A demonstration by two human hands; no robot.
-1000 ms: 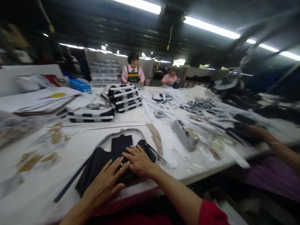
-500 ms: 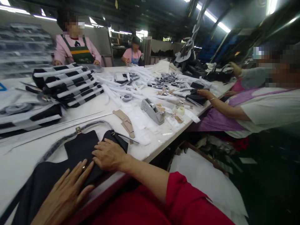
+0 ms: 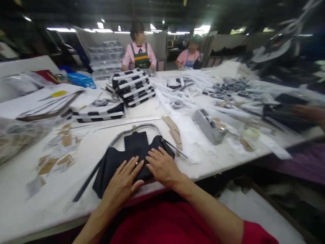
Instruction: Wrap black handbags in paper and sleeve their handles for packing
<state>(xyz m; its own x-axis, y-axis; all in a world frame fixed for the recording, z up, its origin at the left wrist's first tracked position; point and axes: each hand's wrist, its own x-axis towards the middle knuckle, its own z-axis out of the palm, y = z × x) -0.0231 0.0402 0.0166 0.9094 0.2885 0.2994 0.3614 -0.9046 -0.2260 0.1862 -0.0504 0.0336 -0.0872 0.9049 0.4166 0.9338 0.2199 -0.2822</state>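
A black handbag (image 3: pixel 132 152) lies flat on the white table (image 3: pixel 83 159) in front of me, its grey strap (image 3: pixel 137 129) looping toward the far side with a gold clasp at the top. My left hand (image 3: pixel 123 183) rests flat on the bag's near left part, fingers stretched out, a ring on one finger. My right hand (image 3: pixel 162 167) lies flat on the bag's near right part, fingers together and extended. Neither hand grips anything.
A grey tape dispenser (image 3: pixel 208 126) and cardboard strips (image 3: pixel 174 130) lie right of the bag. Stacks of black-and-white striped pieces (image 3: pixel 133 88), white straps and small tags (image 3: pixel 59 152) cover the table. Two people in pink work at the far end; another person's arm (image 3: pixel 308 113) reaches in at right.
The camera swung right toward a seated co-worker, then back left to the table. My hands stayed flat on the black bag throughout.
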